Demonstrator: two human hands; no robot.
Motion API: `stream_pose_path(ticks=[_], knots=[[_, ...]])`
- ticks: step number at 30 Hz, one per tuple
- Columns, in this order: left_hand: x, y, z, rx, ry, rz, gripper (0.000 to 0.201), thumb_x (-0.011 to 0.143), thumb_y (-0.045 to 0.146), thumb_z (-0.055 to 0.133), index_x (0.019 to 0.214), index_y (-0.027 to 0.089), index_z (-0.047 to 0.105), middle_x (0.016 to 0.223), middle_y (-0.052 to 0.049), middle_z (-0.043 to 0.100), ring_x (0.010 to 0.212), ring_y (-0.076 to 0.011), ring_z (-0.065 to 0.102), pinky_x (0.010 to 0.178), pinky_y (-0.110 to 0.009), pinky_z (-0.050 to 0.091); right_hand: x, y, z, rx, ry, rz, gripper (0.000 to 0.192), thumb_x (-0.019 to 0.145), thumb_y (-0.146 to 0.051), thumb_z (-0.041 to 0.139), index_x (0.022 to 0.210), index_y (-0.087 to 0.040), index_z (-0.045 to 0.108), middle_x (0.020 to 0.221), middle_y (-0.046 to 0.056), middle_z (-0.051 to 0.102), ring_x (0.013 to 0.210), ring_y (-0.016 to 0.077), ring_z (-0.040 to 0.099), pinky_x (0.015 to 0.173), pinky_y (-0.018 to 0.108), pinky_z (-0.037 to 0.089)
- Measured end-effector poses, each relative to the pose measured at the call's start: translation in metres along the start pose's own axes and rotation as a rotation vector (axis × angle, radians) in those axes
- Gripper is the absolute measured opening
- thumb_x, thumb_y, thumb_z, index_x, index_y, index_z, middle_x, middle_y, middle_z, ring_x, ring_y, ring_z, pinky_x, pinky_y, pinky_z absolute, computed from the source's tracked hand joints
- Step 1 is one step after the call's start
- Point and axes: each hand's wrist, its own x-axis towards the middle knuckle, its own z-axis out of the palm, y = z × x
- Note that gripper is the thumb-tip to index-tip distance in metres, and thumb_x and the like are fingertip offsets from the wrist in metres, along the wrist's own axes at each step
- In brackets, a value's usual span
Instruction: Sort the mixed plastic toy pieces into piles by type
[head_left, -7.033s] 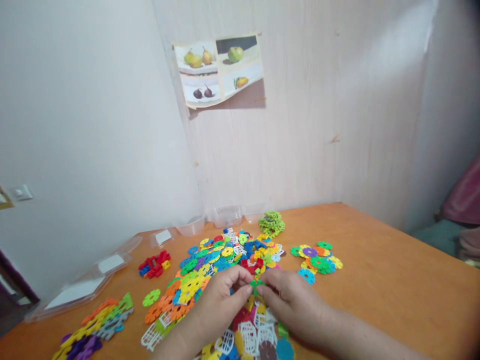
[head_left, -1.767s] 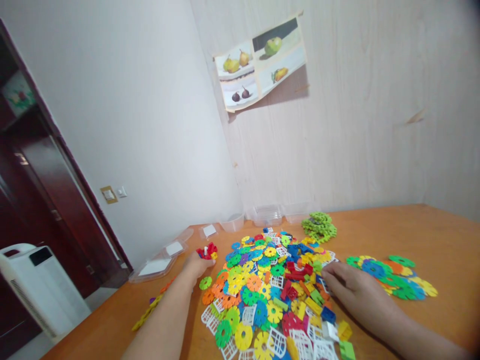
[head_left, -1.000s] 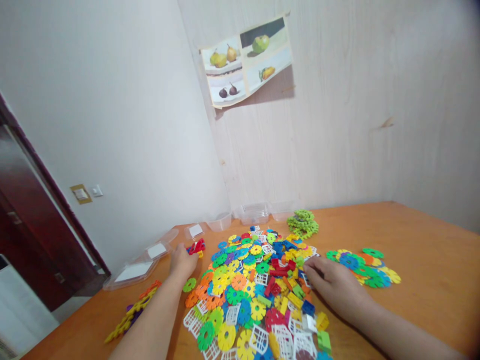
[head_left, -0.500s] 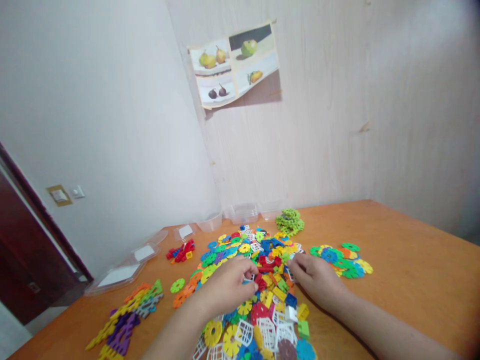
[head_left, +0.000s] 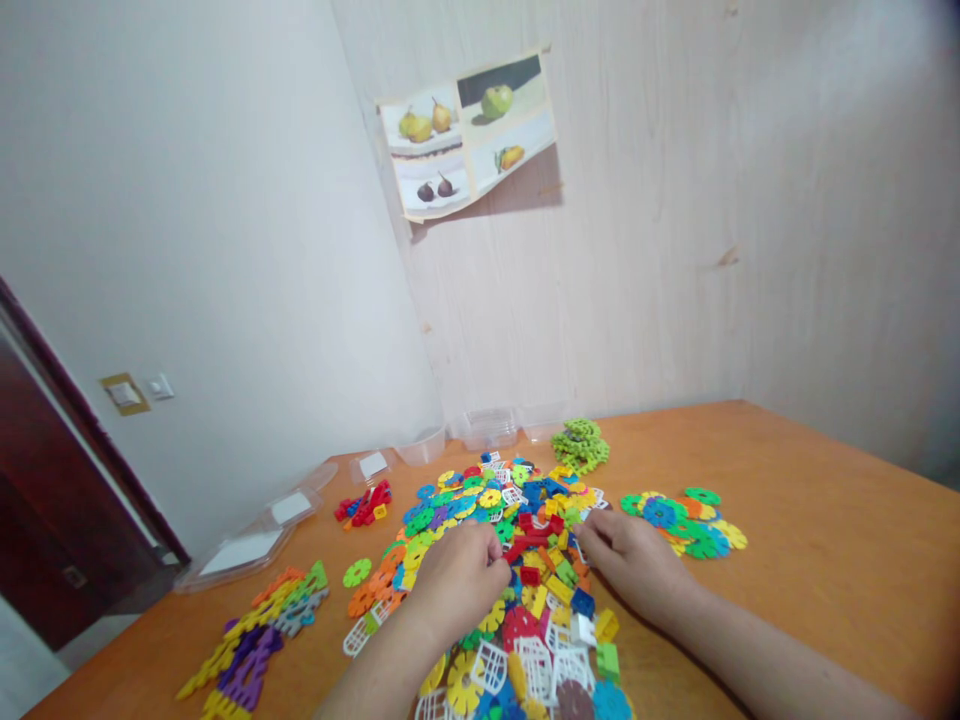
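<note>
While both hands rest on the heap of colourful plastic interlocking pieces (head_left: 517,560) spread over the orange wooden table (head_left: 810,560), the head view shows the left hand (head_left: 461,580) curled with knuckles up, fingers tucked into the pieces; whether it pinches one I cannot tell. The right hand (head_left: 634,565) lies loosely curled, fingertips at the heap's edge beside a red bar-shaped piece (head_left: 534,541), whose long axis runs across between the two hands. The heap stretches from near the viewer away past the fingers.

Beyond the right hand sits one stack of lime-green snowflake discs (head_left: 580,445); to its right lies one flat cluster of mixed-colour discs (head_left: 684,520). Left of the left hand lie a single green disc (head_left: 357,573), a small red block cluster (head_left: 363,505), and a joined multicolour strip of pieces (head_left: 251,640). Far beyond the hands, against the wall, stand clear plastic tubs (head_left: 487,428), seemingly holding nothing, with clear lids (head_left: 251,545) well left.
</note>
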Motion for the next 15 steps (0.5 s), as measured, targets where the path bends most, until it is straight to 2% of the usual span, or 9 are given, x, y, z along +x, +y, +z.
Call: stream_pose_path(ticks=[5,7,9,12,15], knots=[[0.016,-0.033,-0.009,-0.374,0.137,-0.084,0.010,0.077,0.028,0.054,0.073,0.020,0.058,0.062,0.004,0.056,0.059,-0.0124,0.050,0.053,-0.022,0.029,0.000,0.001,0.001,-0.007,0.005,0.001,0.041,0.095,-0.044,0.039,0.061,-0.022,0.042,0.062,0.000,0.059,0.061,0.0155,0.054,0.056,0.027,0.027],[0.025,-0.054,-0.018,-0.513,0.243,-0.197,0.011,0.074,0.030,0.058,0.072,0.019,0.059,0.061,0.004,0.058,0.058,-0.0125,0.051,0.053,-0.022,0.032,0.000,0.002,0.001,0.000,0.003,-0.002,0.041,0.095,-0.044,0.039,0.061,-0.022,0.042,0.062,0.000,0.059,0.061,0.0154,0.054,0.056,0.027,0.027],[0.034,-0.079,-0.028,-0.628,0.360,-0.384,0.013,0.071,0.032,0.061,0.071,0.018,0.062,0.065,0.002,0.063,0.061,-0.0133,0.055,0.055,-0.022,0.038,0.000,0.002,0.002,0.008,0.001,-0.005,0.040,0.095,-0.043,0.040,0.061,-0.022,0.042,0.062,-0.001,0.059,0.061,0.0151,0.054,0.056,0.027,0.027],[0.043,-0.121,-0.041,-0.636,0.476,-0.536,0.015,0.073,0.031,0.058,0.070,0.017,0.061,0.065,-0.002,0.065,0.057,-0.0138,0.055,0.053,-0.023,0.039,0.001,0.004,0.004,0.009,0.010,-0.004,0.040,0.095,-0.044,0.040,0.061,-0.022,0.042,0.061,-0.001,0.058,0.060,0.0151,0.054,0.055,0.027,0.026],[0.049,-0.161,-0.045,-0.614,0.560,-0.689,0.014,0.071,0.027,0.058,0.062,0.017,0.055,0.057,-0.003,0.061,0.049,-0.0139,0.051,0.047,-0.024,0.036,0.001,0.004,0.005,0.010,0.020,-0.004,0.041,0.096,-0.045,0.040,0.061,-0.022,0.042,0.062,0.000,0.058,0.061,0.0153,0.054,0.055,0.027,0.026]])
